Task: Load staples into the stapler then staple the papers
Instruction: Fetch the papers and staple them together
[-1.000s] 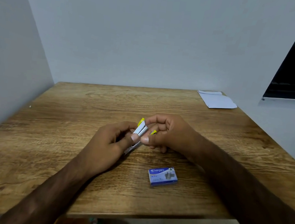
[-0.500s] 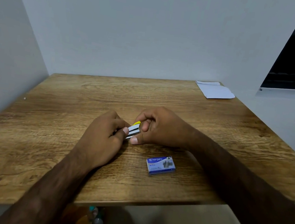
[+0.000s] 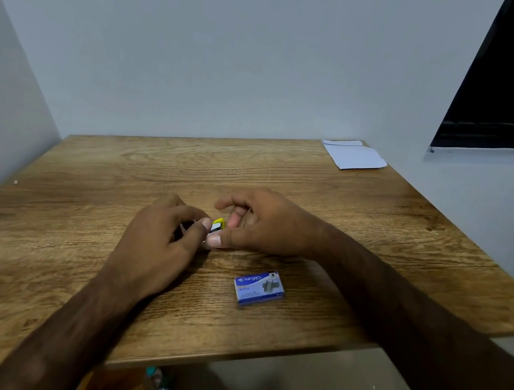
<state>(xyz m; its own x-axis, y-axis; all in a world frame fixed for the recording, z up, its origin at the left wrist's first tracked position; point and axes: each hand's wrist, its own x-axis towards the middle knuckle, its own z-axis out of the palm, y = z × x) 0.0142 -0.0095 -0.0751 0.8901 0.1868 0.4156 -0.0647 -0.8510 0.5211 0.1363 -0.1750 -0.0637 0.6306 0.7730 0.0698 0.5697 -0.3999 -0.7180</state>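
Wooden table (image 3: 97, 183) under your hands, papers (image 3: 354, 156) far beyond your grip at the back right corner. Your left hand (image 3: 160, 241) and right hand (image 3: 262, 224) both pinch the stapler (image 3: 217, 224) between them. Staple box (image 3: 258, 288) lies just nearer you.

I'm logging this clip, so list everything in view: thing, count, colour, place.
table: one, brown wood, fills the middle, set against the walls
stapler: one, yellow and silver, mostly hidden between both hands at table centre
staple box: one, blue, on the table near its front edge, right of centre
papers: a few sheets, white, far right corner of the table
walls: pale grey, behind and to both sides
left hand: one, gripping the stapler
right hand: one, thumb and fingers at the stapler's end
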